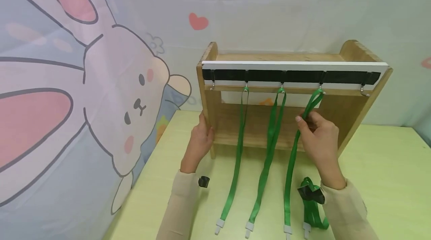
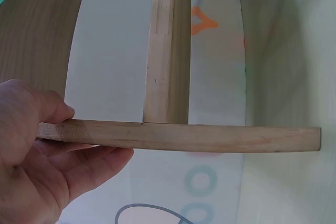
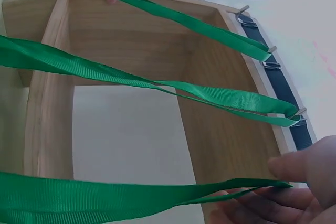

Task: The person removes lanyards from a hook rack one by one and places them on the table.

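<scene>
Green, narrow and ribbed, the third ribbon lanyard (image 1: 291, 169) from left hangs at a silver metal hook (image 1: 321, 87) on the brown wooden rack (image 1: 256, 124) near the worktop's (image 1: 387, 157) far edge. The right hand (image 1: 320, 135) curls its fingers round it; the left hand (image 1: 201, 139) grips the rack, best braced firmly. Its seating is unclear, its grey clip (image 1: 287, 229) cropped.

Flat ribbon lanyards (image 1: 270, 142) solid green, plastic clips (image 1: 249, 226) light grey. Wooden rack (image 1: 256, 122) tan; front strip (image 1: 293, 64) white, black band (image 1: 303, 76). Tabletop (image 1: 387, 165) pale yellow-green. Pale backdrop (image 1: 286, 15), pink hearts (image 1: 198, 21).
</scene>
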Tool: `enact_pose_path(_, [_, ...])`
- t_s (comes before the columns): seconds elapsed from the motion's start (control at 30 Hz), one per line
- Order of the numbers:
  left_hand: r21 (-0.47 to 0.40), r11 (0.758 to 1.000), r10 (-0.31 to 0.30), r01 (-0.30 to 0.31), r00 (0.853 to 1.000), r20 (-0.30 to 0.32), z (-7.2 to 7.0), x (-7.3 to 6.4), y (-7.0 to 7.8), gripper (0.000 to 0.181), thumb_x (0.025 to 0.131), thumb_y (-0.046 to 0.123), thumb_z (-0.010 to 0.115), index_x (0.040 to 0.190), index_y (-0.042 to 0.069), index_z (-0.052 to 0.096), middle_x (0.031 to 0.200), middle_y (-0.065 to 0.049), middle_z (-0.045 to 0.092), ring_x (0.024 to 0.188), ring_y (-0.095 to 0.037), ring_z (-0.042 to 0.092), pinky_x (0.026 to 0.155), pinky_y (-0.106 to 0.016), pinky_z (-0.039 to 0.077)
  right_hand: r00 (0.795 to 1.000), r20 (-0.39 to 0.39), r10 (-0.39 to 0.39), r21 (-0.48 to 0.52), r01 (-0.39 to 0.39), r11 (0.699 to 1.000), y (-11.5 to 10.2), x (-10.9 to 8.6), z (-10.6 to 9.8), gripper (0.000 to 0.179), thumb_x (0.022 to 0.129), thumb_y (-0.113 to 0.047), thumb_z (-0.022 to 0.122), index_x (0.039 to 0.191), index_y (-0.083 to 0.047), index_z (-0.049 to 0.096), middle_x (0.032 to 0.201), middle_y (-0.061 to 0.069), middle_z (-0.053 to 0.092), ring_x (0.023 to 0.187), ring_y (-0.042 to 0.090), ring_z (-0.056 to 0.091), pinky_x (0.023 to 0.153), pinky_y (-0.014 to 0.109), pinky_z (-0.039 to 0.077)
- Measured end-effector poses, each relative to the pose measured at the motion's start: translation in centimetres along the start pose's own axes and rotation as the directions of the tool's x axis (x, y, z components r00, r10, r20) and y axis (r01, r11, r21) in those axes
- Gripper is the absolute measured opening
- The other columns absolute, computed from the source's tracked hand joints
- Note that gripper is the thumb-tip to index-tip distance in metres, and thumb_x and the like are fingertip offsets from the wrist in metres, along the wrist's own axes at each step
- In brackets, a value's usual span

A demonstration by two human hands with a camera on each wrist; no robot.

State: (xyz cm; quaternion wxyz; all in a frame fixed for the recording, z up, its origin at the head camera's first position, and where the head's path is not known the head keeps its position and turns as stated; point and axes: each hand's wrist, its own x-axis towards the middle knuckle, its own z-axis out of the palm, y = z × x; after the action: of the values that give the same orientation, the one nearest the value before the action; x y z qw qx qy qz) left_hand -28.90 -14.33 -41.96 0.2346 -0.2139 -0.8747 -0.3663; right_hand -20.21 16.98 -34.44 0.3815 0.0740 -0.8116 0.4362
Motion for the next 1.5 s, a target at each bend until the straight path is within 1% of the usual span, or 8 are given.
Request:
enact_pose_path(0.13, [0.005, 1.0, 0.009, -0.009, 1.0, -0.005, 0.1, -0.1, 0.1, 0.06, 0.099, -0.001, 0.054, 0.15, -0.006, 0.022, 0.111, -0.038, 0.063, 0.094, -0.046, 0.069, 0.072, -0.054, 0.058, 0.999, -0.037, 0.009, 0.045, -0.007, 0.999, -0.2, -0.1, -0.2, 0.015, 0.098, 0.0, 0.063, 0.1, 0.011, 0.073, 0.088, 0.023, 0.074, 0.07, -0.019, 0.056, 0.059, 0.006, 0.039])
enact_pose_path(0.33, [0.019, 1.0, 0.022, -0.022, 1.0, -0.003, 0.2, -0.2, 0.0, 0.061, 0.099, -0.001, 0.054, 0.151, -0.005, 0.021, 0.112, -0.038, 0.062, 0.096, -0.047, 0.068, 0.073, -0.054, 0.058, 0.996, -0.035, 0.086, 0.136, -0.08, 0.987, -0.9, 0.0, -1.0, 0.02, 0.101, -0.005, 0.06, 0.102, 0.009, 0.074, 0.091, 0.015, 0.075, 0.078, -0.008, 0.066, 0.073, 0.01, 0.05])
enact_pose_path(0.5, [0.023, 0.999, 0.03, -0.029, 1.0, -0.01, 0.2, -0.1, -0.1, 0.061, 0.099, -0.001, 0.054, 0.15, -0.006, 0.021, 0.11, -0.038, 0.063, 0.093, -0.047, 0.069, 0.071, -0.053, 0.058, 0.993, 0.021, 0.117, 0.225, -0.119, 0.967, -1.0, -0.2, -1.6, 0.021, 0.102, -0.004, 0.059, 0.106, 0.012, 0.071, 0.09, -0.005, 0.074, 0.082, 0.002, 0.071, 0.077, 0.015, 0.054])
enact_pose_path(0.67, [0.007, 1.0, 0.028, -0.028, 1.0, -0.004, 0.3, -0.1, -0.1, 0.06, 0.099, -0.001, 0.054, 0.15, -0.005, 0.022, 0.111, -0.037, 0.063, 0.093, -0.046, 0.069, 0.071, -0.053, 0.058, 0.985, 0.118, 0.127, 0.274, -0.155, 0.949, -0.9, -0.9, -2.2, 0.022, 0.103, -0.006, 0.057, 0.111, 0.011, 0.069, 0.09, -0.005, 0.075, 0.082, 0.007, 0.073, 0.082, 0.017, 0.054])
enact_pose_path(0.8, [0.013, 0.999, 0.035, -0.035, 0.999, -0.006, 0.3, 0.0, -0.1, 0.061, 0.098, -0.002, 0.055, 0.149, -0.007, 0.022, 0.109, -0.037, 0.063, 0.091, -0.046, 0.069, 0.069, -0.052, 0.058, 0.966, 0.208, 0.153, 0.378, -0.224, 0.899, -0.5, -1.6, -2.6, 0.02, 0.103, -0.008, 0.058, 0.112, 0.005, 0.07, 0.091, -0.001, 0.076, 0.082, 0.011, 0.074, 0.083, 0.018, 0.054])
enact_pose_path(1.0, [0.032, 0.998, 0.046, -0.045, 0.999, -0.013, 0.2, 0.0, -0.2, 0.06, 0.099, -0.001, 0.055, 0.148, -0.008, 0.022, 0.107, -0.038, 0.063, 0.089, -0.046, 0.069, 0.069, -0.053, 0.058, 0.927, 0.332, 0.176, 0.545, -0.341, 0.766, 0.3, -2.8, -2.5, 0.016, 0.102, -0.006, 0.059, 0.11, 0.003, 0.069, 0.092, 0.005, 0.076, 0.082, 0.017, 0.075, 0.077, 0.024, 0.058])
enact_pose_path(1.23, [0.025, 0.999, 0.029, -0.029, 1.0, -0.011, 0.0, 0.1, -0.1, 0.059, 0.1, -0.001, 0.054, 0.149, -0.008, 0.022, 0.111, -0.038, 0.063, 0.094, -0.047, 0.068, 0.073, -0.054, 0.058, 0.895, 0.399, 0.201, 0.514, -0.4, 0.759, 0.8, -4.5, -1.8, 0.016, 0.104, -0.008, 0.057, 0.111, 0.002, 0.067, 0.094, 0.005, 0.076, 0.084, 0.015, 0.075, 0.078, 0.025, 0.057])
enact_pose_path(1.5, [0.026, 1.0, 0.01, -0.01, 1.0, -0.003, 0.1, 0.1, -0.1, 0.06, 0.1, -0.001, 0.053, 0.15, -0.007, 0.022, 0.116, -0.038, 0.061, 0.1, -0.048, 0.067, 0.078, -0.054, 0.057, 0.836, 0.485, 0.258, 0.449, -0.491, 0.747, 0.6, -7.1, -1.2, 0.017, 0.105, -0.009, 0.055, 0.112, 0.003, 0.066, 0.093, 0.003, 0.076, 0.084, 0.015, 0.075, 0.074, 0.028, 0.059])
